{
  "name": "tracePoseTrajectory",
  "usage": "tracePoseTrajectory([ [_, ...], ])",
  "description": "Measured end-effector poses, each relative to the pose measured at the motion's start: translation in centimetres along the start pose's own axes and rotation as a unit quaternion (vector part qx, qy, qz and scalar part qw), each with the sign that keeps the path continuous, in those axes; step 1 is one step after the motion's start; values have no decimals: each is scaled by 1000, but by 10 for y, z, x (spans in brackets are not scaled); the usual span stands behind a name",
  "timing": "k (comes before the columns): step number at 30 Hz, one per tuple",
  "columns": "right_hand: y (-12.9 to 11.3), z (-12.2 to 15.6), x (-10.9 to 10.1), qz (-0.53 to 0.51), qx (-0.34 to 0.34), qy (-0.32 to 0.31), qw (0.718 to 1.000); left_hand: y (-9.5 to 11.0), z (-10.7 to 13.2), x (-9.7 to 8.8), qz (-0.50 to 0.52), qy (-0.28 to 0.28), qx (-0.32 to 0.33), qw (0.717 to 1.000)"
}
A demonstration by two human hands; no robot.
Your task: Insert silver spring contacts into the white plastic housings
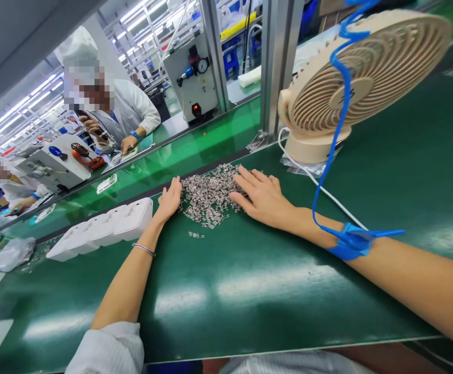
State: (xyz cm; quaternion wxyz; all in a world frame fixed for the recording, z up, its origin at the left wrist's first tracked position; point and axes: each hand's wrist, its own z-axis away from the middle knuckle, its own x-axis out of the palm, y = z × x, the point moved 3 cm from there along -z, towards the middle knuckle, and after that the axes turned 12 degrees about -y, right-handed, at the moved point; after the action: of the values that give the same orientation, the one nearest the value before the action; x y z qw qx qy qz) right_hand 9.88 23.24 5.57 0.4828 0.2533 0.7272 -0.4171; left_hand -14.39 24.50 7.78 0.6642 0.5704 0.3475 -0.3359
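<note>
A heap of small silvery metal parts [211, 195] lies on the green work table [226, 270]. My left hand [170, 198] rests against the heap's left edge, its fingers stretched forward and partly hidden from this angle. At the right side, my right hand [267, 200] lies palm down with fingers spread, the fingertips touching the parts. Neither hand visibly grips anything. A few loose parts [196, 235] sit apart in front of the heap. Around my right wrist is a blue strap [351, 241] with a coiled blue cord [343, 98].
White plastic housings [102, 228] stand in a row left of my left hand. A beige fan [367, 78] is at the back right, its white cable [328, 189] crossing behind my right arm. Beyond the green conveyor belt [226, 132], a person in white [133, 104] works near grey machines.
</note>
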Motion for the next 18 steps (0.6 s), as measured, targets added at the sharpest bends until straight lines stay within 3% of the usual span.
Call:
tracePoseTrajectory([
  [5,-6,2,2,29,-13,-6,999,12,1,4,53,3,67,996],
  [10,-7,1,4,37,-38,22,998,13,-21,-1,99,24,96,990],
  [18,-14,2,6,88,-63,28,994,16,-43,7,153,-13,140,978],
])
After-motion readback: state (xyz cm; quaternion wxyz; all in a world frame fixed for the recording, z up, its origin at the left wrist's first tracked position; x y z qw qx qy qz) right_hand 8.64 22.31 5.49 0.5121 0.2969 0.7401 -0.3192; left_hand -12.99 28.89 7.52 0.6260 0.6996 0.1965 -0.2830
